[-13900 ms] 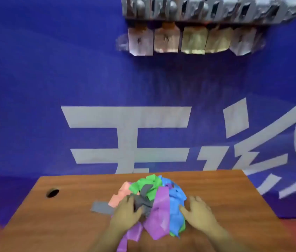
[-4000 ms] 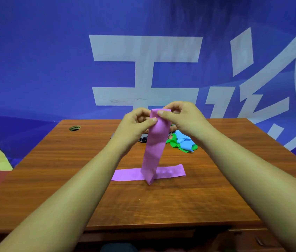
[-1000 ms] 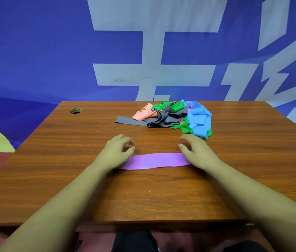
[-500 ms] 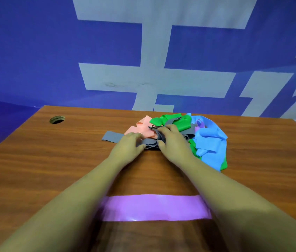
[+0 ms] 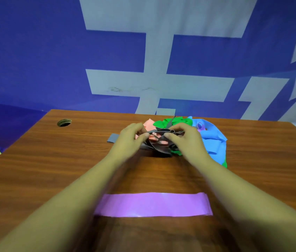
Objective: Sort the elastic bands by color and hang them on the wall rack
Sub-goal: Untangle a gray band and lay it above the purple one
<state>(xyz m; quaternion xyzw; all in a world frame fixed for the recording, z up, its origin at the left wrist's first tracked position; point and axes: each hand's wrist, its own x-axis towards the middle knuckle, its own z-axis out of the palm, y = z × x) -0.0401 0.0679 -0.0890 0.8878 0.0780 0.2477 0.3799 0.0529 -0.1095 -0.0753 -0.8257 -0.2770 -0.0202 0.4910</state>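
Note:
A tangle of elastic bands lies at the far middle of the wooden table (image 5: 52,170). In it are a grey band (image 5: 159,145), a pink band (image 5: 150,124), a green band (image 5: 180,121) and a blue band (image 5: 214,140). My left hand (image 5: 130,139) and my right hand (image 5: 185,140) both pinch the grey band and lift part of it off the heap. A purple band (image 5: 152,204) lies flat and straight near the front edge, between my forearms. The wall rack is out of view.
A round cable hole (image 5: 64,122) sits at the table's far left corner. A blue banner with large white characters (image 5: 161,84) hangs right behind the table.
Since a second ago my hands left the flattened purple band and reached forward to the heap. They now pinch the grey band and raise it slightly.

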